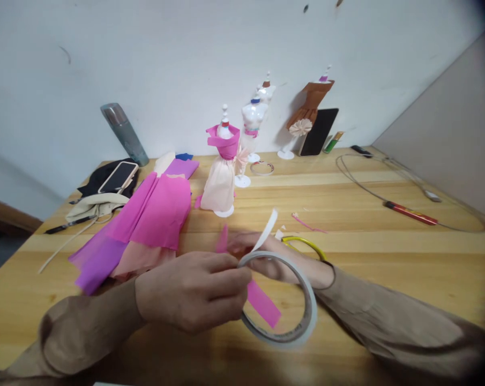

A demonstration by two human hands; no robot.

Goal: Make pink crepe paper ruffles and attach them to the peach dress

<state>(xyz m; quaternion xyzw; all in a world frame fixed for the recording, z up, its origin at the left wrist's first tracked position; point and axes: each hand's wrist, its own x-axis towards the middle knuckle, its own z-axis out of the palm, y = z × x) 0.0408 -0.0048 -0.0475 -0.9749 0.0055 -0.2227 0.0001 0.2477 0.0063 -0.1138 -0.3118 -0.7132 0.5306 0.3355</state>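
Observation:
My left hand (196, 292) is closed, its fingers and thumb pinching the left edge of a roll of white tape (312, 316). A loose white end sticks up from the top of the roll. Behind the roll reaches my right hand (272, 262), its fingers blurred and partly covered by the roll and my left hand. A pink paper strip (263, 304) shows through the ring, and a pink piece (222, 239) shows beside my right fingertips. Just beyond stands a small mannequin (225, 131) in a pink top and pale skirt.
Pink and purple crepe paper (162, 212) lies left, near a phone (119, 177) and a bottle (125, 134). More mannequins (254, 115) stand by the wall, one wearing a brown dress (311, 102). Yellow-handled scissors (306, 245) lie behind my right wrist. A cable (347, 179) loops at right.

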